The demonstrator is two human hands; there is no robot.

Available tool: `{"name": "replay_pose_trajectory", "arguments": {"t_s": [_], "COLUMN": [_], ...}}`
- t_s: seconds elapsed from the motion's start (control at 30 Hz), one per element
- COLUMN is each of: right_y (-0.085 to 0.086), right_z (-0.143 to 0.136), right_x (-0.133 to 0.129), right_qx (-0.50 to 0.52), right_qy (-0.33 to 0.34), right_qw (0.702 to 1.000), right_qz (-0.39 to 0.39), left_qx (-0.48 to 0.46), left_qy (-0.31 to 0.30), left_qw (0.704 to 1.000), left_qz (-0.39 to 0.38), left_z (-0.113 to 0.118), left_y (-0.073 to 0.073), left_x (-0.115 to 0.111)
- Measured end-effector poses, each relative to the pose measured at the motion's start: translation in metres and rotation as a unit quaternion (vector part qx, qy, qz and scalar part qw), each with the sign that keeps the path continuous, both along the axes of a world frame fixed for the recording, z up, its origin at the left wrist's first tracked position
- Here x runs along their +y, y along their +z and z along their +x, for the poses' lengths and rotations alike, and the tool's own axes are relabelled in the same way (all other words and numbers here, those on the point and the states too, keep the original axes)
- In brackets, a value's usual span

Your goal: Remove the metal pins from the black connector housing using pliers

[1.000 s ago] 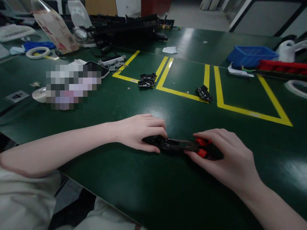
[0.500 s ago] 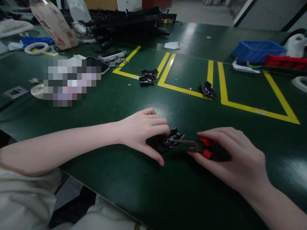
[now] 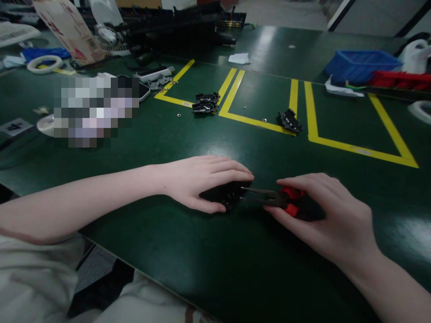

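Observation:
A small black plastic part lies on the green table, mostly shaded and covered by my left hand. The left thumb presses its near edge while the fingers reach over its far side. My right hand is closed around long-nose pliers with red and black handles. Their thin jaws are parted and point left, the tips right at the part's right end; whether they touch it I cannot tell. Beyond the hands, similar black parts lie in a pair and singly by the yellow tape lines.
Small metal rings, one by the pair, are scattered near the tape. At back right stand a blue bin and a red strip. A phone, a tape roll and a bag sit at left.
My left hand has shifted right and flattened over the black part, its fingers now covering more of it. The part has turned and looks darker. The pliers stay nearly in place.

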State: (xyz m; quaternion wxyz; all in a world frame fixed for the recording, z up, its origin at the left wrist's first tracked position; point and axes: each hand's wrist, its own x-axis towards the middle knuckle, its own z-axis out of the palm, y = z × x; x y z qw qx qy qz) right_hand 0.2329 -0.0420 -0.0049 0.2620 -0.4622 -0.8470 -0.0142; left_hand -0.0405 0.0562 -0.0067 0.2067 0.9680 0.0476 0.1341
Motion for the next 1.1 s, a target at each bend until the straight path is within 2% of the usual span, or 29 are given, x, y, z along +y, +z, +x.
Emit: {"name": "replay_pose_trajectory", "arguments": {"t_s": [0.17,0.5,0.93,1.1], "right_y": [-0.0025,-0.0012,-0.0004,-0.0008], "right_z": [0.0018,-0.0007,-0.0033,-0.0038], "right_x": [0.0004,0.0029,0.0011,0.0005], "right_qx": [-0.04,-0.08,-0.08,-0.048], "right_qy": [0.035,0.041,0.049,0.03], "right_qw": [0.999,0.996,0.995,0.996], "right_qz": [0.005,-0.024,-0.027,-0.067], "left_qx": [-0.006,-0.007,-0.003,-0.011], "left_qy": [-0.015,-0.008,-0.016,-0.006], "left_qw": [0.999,0.998,0.998,0.996], "left_qz": [-0.034,-0.055,-0.068,-0.089], "left_z": [-0.0008,0.0025,0.0041,0.0033], "left_y": [-0.0013,-0.0019,-0.0011,0.0], "left_x": [0.0014,0.001,-0.0015,-0.0012]}}
